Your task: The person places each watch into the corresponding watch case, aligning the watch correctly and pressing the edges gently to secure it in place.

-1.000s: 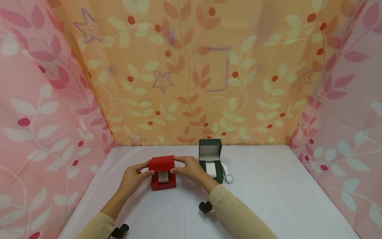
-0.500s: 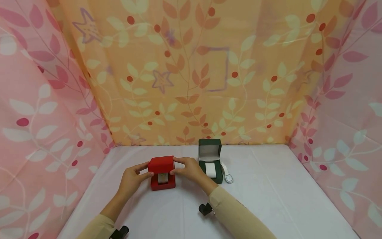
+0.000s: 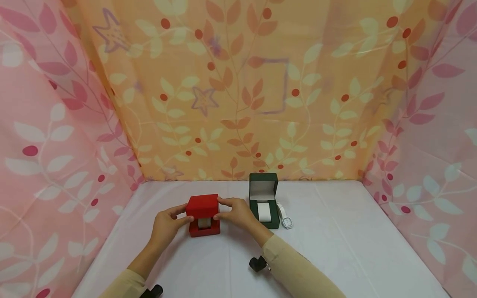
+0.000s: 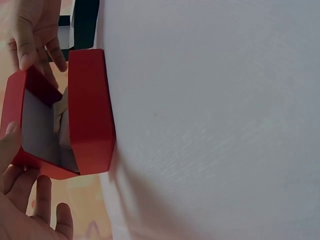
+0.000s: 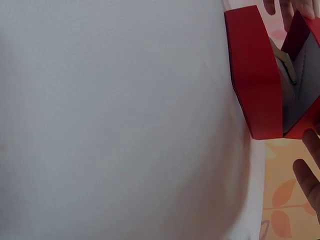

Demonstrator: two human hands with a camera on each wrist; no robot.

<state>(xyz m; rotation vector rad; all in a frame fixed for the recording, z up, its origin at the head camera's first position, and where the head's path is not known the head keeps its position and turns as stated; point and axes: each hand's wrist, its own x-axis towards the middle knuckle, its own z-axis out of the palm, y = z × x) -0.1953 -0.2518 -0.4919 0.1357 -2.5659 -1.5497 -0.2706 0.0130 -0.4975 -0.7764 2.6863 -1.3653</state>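
Observation:
A red watch box [image 3: 204, 233] stands on the table with its lid [image 3: 203, 206] tilted part-way over the base. My left hand [image 3: 165, 225] holds the lid's left side, thumb at the front edge and fingers at the side. On the lid's right side my right hand [image 3: 236, 215] grips in the same way. Between lid and base shows a pale cushion with a gold-toned watch [image 3: 204, 223] around it; the lid hides its upper part. The left wrist view shows the box's pale lining [image 4: 40, 125] and the gap of the part-open lid.
Right of the red box, a dark green watch box [image 3: 263, 177] stands open with a white cushion [image 3: 264, 212] inside. A white watch [image 3: 286, 221] lies along its right side. White cloth [image 3: 335, 240] covers the table; patterned curtains [image 3: 238, 103] rise at the back and sides.
The red lid has tipped a little further down, so less of the cushion and watch shows. Both hands have kept their hold on it. The green box and white watch lie as before.

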